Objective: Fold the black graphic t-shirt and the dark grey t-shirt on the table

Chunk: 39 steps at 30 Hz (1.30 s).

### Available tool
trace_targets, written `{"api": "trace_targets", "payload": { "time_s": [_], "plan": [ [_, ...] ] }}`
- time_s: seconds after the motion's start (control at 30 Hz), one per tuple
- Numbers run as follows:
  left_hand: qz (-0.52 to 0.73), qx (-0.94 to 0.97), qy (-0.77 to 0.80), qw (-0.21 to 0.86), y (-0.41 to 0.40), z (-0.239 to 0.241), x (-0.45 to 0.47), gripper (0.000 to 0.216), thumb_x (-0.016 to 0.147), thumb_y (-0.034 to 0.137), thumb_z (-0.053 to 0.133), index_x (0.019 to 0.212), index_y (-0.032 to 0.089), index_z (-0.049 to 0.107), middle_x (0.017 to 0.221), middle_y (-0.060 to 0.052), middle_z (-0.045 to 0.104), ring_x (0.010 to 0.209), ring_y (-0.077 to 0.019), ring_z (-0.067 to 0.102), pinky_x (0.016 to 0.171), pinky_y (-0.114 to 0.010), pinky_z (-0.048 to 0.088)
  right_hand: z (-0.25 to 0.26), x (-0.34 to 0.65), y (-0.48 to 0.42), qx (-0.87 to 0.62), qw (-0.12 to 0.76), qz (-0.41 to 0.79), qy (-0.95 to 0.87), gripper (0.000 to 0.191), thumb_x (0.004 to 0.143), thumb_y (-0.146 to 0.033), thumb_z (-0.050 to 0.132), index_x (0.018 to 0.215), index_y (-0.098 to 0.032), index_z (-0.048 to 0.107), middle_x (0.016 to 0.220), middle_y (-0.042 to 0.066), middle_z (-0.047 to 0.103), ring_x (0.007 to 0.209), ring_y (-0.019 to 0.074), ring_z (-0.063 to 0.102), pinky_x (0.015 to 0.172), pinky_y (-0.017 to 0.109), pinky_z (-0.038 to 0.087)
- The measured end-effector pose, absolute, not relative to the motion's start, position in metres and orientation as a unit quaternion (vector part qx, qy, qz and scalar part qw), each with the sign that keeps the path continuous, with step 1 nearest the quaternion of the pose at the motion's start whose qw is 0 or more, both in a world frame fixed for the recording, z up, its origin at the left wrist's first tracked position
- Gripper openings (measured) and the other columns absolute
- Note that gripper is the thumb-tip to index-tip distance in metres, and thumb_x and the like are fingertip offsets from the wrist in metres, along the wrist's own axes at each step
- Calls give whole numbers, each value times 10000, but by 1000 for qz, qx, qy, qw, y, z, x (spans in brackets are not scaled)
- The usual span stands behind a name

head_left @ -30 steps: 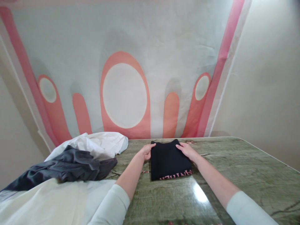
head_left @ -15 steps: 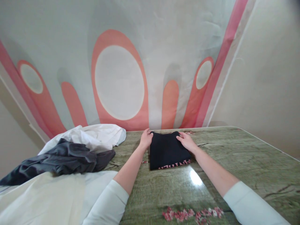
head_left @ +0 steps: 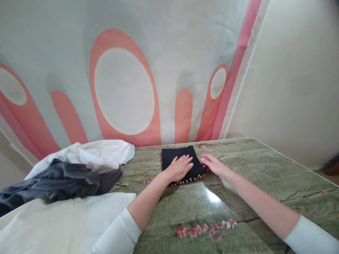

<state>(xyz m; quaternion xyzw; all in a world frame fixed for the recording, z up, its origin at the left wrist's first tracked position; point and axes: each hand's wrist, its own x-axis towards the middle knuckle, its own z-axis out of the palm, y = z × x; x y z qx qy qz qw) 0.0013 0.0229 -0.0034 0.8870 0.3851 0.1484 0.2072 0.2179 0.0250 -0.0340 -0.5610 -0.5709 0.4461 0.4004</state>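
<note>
A folded black garment [head_left: 176,156] with pink lettering along its near edge lies on the green marbled table [head_left: 254,183], close to the far edge. My left hand [head_left: 180,167] lies flat on top of it, fingers stretched out. My right hand [head_left: 213,164] rests on the table beside the garment's right edge, fingers extended and touching that edge. Neither hand holds anything.
A heap of clothes sits at the left: a white garment [head_left: 100,155], a dark grey garment [head_left: 60,178] and a cream cloth [head_left: 58,222] nearer me. A wall hanging with pink and orange shapes [head_left: 124,91] stands behind the table. Pink flower prints [head_left: 203,229] mark the tabletop.
My left hand moved from the garment's left side onto its top. My right hand slid off the top to the right edge. The view turned to the right.
</note>
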Motion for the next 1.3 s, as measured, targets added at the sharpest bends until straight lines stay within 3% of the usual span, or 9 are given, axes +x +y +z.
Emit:
{"api": "trace_targets", "payload": {
  "time_s": [0.17, 0.23, 0.37, 0.63, 0.9, 1.07, 1.3],
  "plan": [
    [135, 888, 387, 210, 21, -4, 3, 520, 914, 495, 192, 1366, 258, 291, 1440, -50, 248, 1330, -215, 168, 1056, -440, 85, -26, 225, -18, -503, 412, 440, -619, 368, 822, -399, 496, 1138, -212, 521, 1019, 37, 623, 905, 174, 566, 795, 311, 434],
    [136, 888, 386, 208, 21, -5, 3, 520, 914, 498, 192, 1368, 263, 287, 1442, -46, 244, 1331, -212, 164, 1057, -433, 87, -24, 224, -26, -482, 412, 446, -632, 406, 810, -416, 514, 1161, -212, 504, 1005, 27, 619, 917, 173, 556, 833, 315, 415],
    [128, 893, 387, 194, 21, -8, 5, 524, 911, 507, 183, 1367, 270, 288, 1442, -45, 243, 1330, -217, 167, 1056, -438, 79, -27, 221, -30, -469, 413, 456, -633, 482, 790, -436, 538, 1200, -202, 441, 834, 0, 614, 784, 155, 563, 746, 298, 429],
    [123, 898, 389, 163, 18, -8, 7, 504, 902, 521, 233, 1323, 280, 370, 1441, -39, 249, 1329, -222, 167, 1056, -432, 84, -30, 214, -33, -493, 428, 404, -641, 425, 774, -431, 536, 1108, -180, 458, 615, -44, 520, 550, 130, 494, 533, 255, 371],
    [125, 903, 393, 119, 15, -12, 8, 504, 892, 524, 263, 1317, 279, 381, 1443, -48, 244, 1326, -248, 168, 1052, -454, 84, -37, 209, -33, -543, 397, 255, -694, 257, 792, -342, 486, 1001, -194, 502, 553, -54, 520, 511, 140, 499, 555, 273, 375],
    [128, 893, 415, 115, 14, -12, 8, 518, 866, 541, 332, 1319, 293, 374, 1439, -45, 255, 1325, -269, 156, 1050, -481, 71, -39, 213, -32, -564, 361, 176, -721, 246, 765, -285, 486, 993, -196, 502, 569, -50, 520, 541, 144, 508, 583, 275, 383],
    [148, 879, 434, 130, 18, -16, 4, 519, 862, 515, 357, 1323, 278, 369, 1433, -52, 267, 1319, -281, 171, 1047, -503, 44, -40, 221, -32, -567, 341, 149, -735, 201, 773, -288, 462, 934, -195, 540, 615, -20, 540, 626, 168, 524, 626, 293, 397]
  ]
}}
